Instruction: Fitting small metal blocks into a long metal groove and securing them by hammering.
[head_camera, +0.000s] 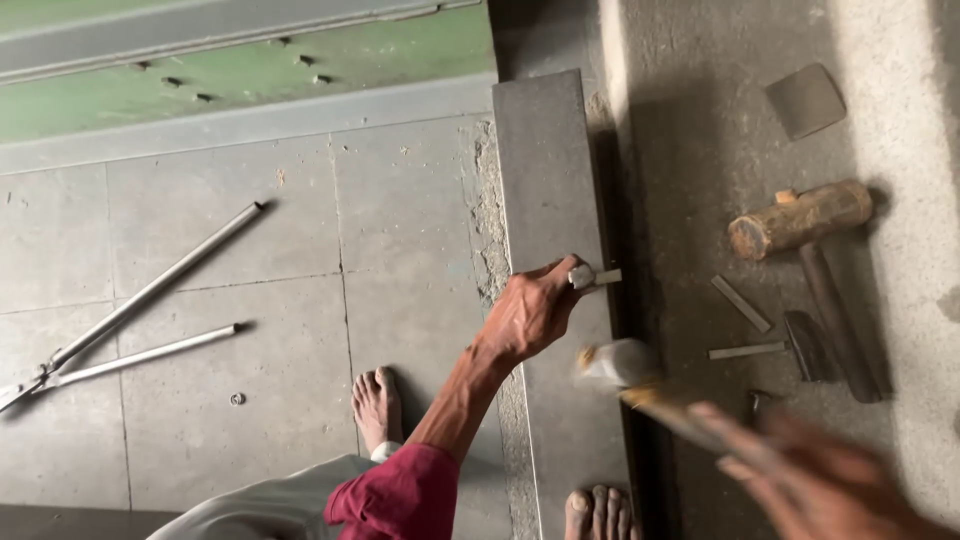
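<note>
My left hand (533, 310) grips a short metal chisel (596, 277) and holds it against the right edge of a long grey stone slab (545, 170) laid on the floor. At the lower right, my right hand (815, 475), blurred by motion, is closed on the wooden handle of a hammer. The hammer's pale head (615, 362) hangs just below the chisel, a short way apart from it. A red sleeve covers my left forearm. My bare feet stand beside and on the slab.
A wooden mallet (800, 218), dark metal tools (835, 335), two small flat chisels (742, 304) and a square stone piece (806, 100) lie on the rough cement at right. Long-handled cutters (140, 310) rest on the grey tiles at left. A green-painted strip (240, 75) runs along the top.
</note>
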